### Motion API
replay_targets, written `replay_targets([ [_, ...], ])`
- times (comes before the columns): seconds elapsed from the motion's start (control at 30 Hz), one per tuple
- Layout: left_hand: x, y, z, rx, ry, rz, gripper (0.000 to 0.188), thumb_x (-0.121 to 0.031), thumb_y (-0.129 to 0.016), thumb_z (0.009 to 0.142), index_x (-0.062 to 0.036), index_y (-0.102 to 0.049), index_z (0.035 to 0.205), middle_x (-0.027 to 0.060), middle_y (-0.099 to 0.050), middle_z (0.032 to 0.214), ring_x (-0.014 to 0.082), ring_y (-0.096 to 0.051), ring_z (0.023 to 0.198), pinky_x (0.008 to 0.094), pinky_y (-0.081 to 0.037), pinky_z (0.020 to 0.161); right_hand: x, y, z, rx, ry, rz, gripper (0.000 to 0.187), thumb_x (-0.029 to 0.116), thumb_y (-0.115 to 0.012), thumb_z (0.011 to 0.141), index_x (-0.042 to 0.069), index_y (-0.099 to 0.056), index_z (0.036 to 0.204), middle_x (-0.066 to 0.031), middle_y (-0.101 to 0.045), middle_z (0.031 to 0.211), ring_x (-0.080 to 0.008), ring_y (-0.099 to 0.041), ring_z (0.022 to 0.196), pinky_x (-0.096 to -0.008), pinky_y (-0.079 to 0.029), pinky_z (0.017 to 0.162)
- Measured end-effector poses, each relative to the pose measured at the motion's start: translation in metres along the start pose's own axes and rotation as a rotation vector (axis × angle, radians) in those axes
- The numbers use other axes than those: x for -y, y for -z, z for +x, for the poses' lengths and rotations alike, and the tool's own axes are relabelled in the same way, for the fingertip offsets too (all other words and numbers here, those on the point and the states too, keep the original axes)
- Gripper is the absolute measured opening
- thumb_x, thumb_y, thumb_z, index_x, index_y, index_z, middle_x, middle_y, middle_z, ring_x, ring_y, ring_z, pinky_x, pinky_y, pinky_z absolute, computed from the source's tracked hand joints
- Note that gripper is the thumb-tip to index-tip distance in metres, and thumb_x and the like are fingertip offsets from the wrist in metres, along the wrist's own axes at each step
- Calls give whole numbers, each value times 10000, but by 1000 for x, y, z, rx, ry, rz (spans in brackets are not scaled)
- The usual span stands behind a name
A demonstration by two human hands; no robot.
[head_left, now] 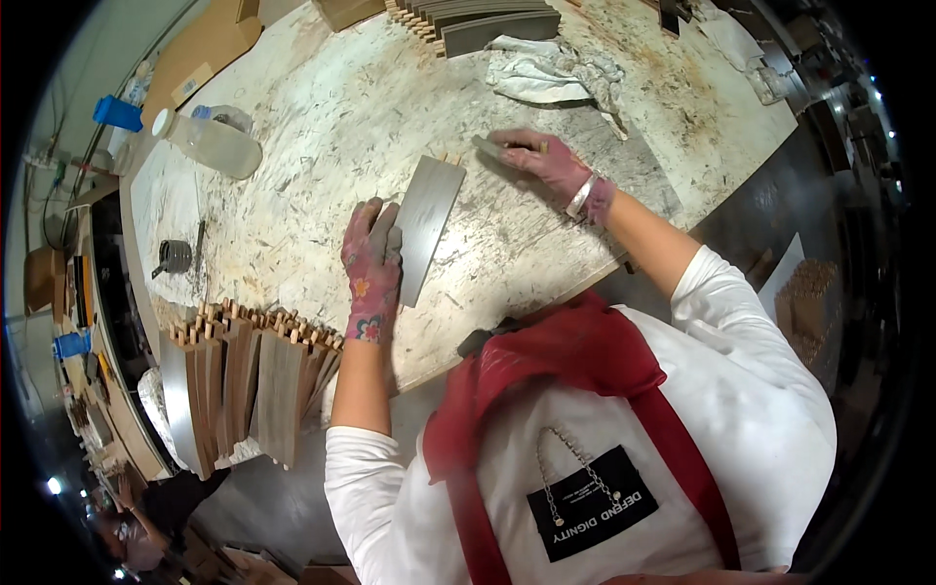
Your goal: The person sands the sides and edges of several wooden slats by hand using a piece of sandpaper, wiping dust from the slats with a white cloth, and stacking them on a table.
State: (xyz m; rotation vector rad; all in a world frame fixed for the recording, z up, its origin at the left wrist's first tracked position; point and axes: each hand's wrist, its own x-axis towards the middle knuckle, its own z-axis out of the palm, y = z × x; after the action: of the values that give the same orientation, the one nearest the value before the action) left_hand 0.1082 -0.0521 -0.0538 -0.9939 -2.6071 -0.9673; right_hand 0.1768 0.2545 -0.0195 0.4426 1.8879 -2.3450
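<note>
Across the scuffed, pale surface (322,107), a grey slat (431,229) lies just right of the left grip (372,258), whose loosely extended fingers touch its edge; the right grip (548,168) pinches a flat grey piece (487,149).

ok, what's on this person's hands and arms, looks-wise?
Left hand: dusty-pink glove, orange and bluish flower prints toward the wrist, greyish fingers. Right hand: similar pink glove, white band around the wrist. White sleeves end partway up the arms, leaving the forearms bare. No cables.
</note>
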Motion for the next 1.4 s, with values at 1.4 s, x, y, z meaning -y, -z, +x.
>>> replay_targets([
  [1.4,-54,32,-80,-109,973,-1264,486,-57,-635,959,52,-434,1389,178,-551,1350,264,-612,1154,364,-560,961,22,-81,61,163,867,-1397,361,251,-584,929,259,-606,1290,-78,-622,1163,-202,-583,1055,-329,-558,813],
])
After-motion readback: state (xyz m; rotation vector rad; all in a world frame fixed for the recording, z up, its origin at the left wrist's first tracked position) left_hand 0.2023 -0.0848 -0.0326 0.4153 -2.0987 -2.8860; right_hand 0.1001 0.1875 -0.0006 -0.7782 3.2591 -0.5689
